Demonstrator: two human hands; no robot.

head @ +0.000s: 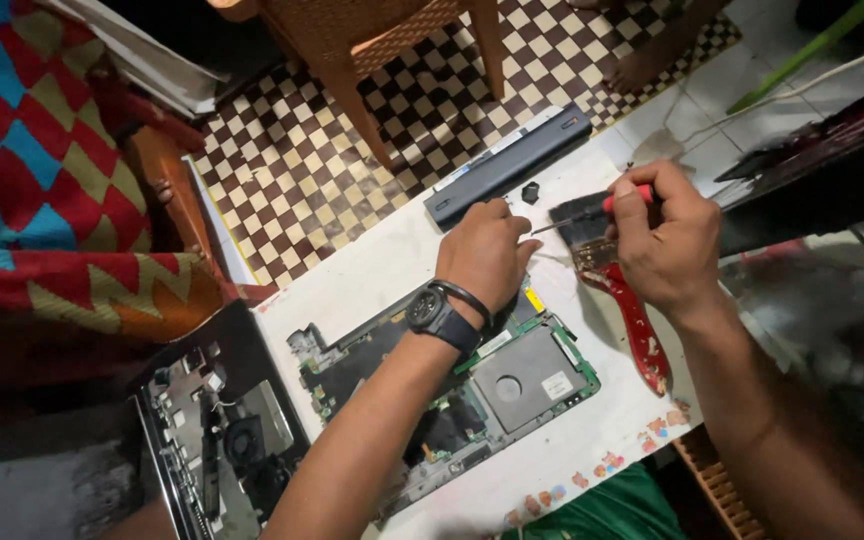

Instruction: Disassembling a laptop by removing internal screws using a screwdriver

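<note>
right hand (664,240) grips screwdriver (592,212), left hand (487,250) steadies

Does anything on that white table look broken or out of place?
Yes: a laptop lies in pieces. Its bare circuit board sits on the white table, the emptied case lower left, the long black battery apart. The red-handled brush has worn, chipped paint.

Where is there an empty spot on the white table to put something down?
Bare white table lies between the long black battery and the circuit board. It is crowded around both hands, by the red-handled brush.
</note>
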